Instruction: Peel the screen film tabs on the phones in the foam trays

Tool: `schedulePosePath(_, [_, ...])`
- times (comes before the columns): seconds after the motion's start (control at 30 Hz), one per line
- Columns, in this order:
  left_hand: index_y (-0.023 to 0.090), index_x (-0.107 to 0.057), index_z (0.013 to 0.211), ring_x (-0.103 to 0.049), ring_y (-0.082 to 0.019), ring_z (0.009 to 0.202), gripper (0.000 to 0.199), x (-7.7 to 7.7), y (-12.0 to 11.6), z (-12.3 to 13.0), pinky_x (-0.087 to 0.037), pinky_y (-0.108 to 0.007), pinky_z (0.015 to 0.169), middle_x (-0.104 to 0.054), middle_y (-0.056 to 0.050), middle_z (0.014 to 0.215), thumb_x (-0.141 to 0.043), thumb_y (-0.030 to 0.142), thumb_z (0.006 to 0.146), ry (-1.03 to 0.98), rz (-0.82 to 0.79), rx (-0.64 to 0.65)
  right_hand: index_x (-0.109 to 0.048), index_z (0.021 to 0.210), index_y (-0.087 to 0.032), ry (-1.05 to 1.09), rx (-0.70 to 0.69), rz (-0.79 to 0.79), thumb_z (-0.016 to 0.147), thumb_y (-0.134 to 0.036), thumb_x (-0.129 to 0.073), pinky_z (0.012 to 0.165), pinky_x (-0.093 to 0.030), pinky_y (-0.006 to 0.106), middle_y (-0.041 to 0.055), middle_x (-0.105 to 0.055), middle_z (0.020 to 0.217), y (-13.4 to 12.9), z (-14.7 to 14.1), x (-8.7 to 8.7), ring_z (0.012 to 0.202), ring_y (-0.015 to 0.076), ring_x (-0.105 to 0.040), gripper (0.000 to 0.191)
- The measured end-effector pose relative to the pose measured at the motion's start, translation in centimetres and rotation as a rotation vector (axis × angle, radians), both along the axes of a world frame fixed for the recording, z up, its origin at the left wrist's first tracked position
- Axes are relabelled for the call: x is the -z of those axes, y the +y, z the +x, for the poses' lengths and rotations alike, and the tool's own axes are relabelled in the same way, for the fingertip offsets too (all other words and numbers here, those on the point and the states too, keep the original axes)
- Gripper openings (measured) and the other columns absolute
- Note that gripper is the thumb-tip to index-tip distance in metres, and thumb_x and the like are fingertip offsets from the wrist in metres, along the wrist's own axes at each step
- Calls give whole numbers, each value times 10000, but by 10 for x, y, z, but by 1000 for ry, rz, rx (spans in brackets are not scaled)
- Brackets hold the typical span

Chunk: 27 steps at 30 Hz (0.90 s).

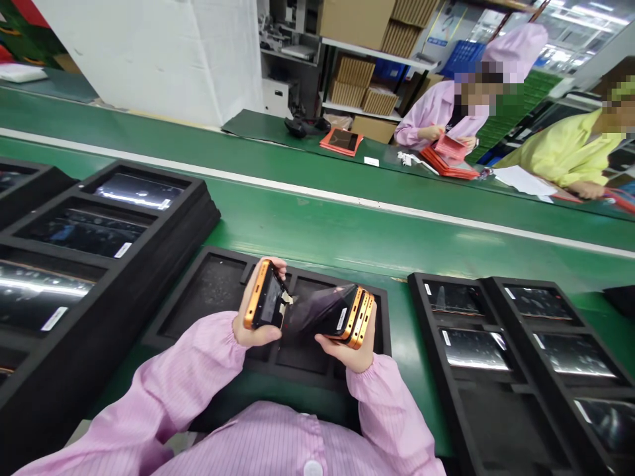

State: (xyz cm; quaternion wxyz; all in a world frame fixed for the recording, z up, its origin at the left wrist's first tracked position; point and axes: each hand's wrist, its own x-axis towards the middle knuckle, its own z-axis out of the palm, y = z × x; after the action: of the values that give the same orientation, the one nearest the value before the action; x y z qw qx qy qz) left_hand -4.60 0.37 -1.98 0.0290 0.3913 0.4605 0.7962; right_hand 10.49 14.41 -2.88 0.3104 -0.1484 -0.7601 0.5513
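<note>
My left hand is closed around an orange-edged black rectangular phone; my right hand clasps a stack of orange-edged black phones. Both are above a compartmented black foam tray at the green bench's near edge.

I am in a factory assembly or packing hall: a long green work surface with a white strip runs past me, black foam trays hold dark flat devices, brown cardboard boxes fill metal shelving, and a person in a pink smock and cap works opposite.
</note>
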Motion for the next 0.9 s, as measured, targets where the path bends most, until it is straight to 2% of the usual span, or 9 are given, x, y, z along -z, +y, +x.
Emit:
schedulePosePath(0.1, [193,-571,1238,-542,-223,980,786,0,2,-3,-477,-334,879,-531,-91,1092,-796,543,571,18,20,51,-295,1373,-204,14,34,28,554,-550,-834,1109,-369,517,155,-515,1242,4,3,6,1267,348,-481,1039])
schedulePosePath(0.27, [174,-628,1106,-546,-192,871,597,-6,8,-11,-498,-296,762,-575,-79,994,-710,484,602,-453,195,17,-423,1317,-215,-30,48,-148,639,-719,-689,1081,-376,576,150,-589,1190,20,15,27,1273,358,-484,886])
schedulePosePath(0.33, [157,-641,1072,-553,-186,857,531,-6,8,-15,-504,-291,746,-592,-83,978,-659,447,628,-561,194,20,-452,1299,-220,-6,44,-250,648,-806,-592,1049,-398,603,147,-602,1183,25,18,34,1256,365,-502,887])
schedulePosePath(0.4, [160,-643,1062,-558,-186,868,500,-3,7,-18,-511,-299,761,-601,-83,990,-650,428,640,-594,147,40,-462,1299,-228,6,39,-252,651,-816,-574,1037,-409,609,145,-600,1195,27,19,34,1251,366,-509,882])
schedulePosePath(0.47, [178,-630,1086,-565,-202,919,511,2,4,-18,-516,-336,822,-598,-82,1053,-688,429,645,-526,50,86,-449,1313,-235,-2,47,-149,650,-739,-654,1056,-401,596,141,-588,1218,25,17,27,1256,359,-507,857])
schedulePosePath(0.57, [207,-575,1204,-561,-249,1046,628,6,3,-8,-487,-414,943,-568,-94,1166,-768,457,661,-238,-131,185,-386,1341,-229,27,42,24,607,-555,-799,1079,-391,566,139,-566,1236,16,11,8,1227,350,-527,903])
schedulePosePath(0.67, [228,-484,1316,-513,-308,1184,870,6,9,11,-432,-463,1038,-496,-124,1269,-861,498,580,98,-198,296,-344,1337,-221,94,-105,67,590,-474,-842,1042,-441,513,142,-540,1230,6,5,-2,1157,329,-572,933])
schedulePosePath(0.77, [246,-400,1382,-446,-365,1290,1060,10,17,28,-381,-520,1095,-440,-155,1353,-906,528,494,289,-181,404,-380,1305,-248,163,-194,133,534,-555,-865,992,-483,485,127,-517,1214,3,2,4,1144,329,-565,962])
schedulePosePath(0.9, [261,-289,1448,-433,-388,1317,1203,20,18,34,-359,-551,1115,-415,-182,1400,-907,557,459,276,-215,400,-378,1366,-264,223,-280,227,508,-564,-890,1002,-474,506,132,-492,1252,4,-2,14,1187,343,-531,1043])
